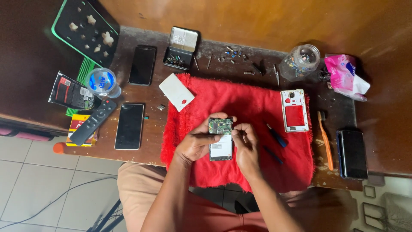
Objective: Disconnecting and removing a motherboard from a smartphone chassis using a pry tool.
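While your left hand [198,142] wraps the opened phone [221,139] from its left edge, fingers clamped on it, your right hand [245,144] pinches at the phone's right side near the green circuit board [220,126], fingertips together on it. Phone sits between both sets of fingers, over the red cloth [253,107] on the counter [150,92]. Just right of your right fingers lie two screwdrivers [276,136], beyond them a white phone frame [294,110].
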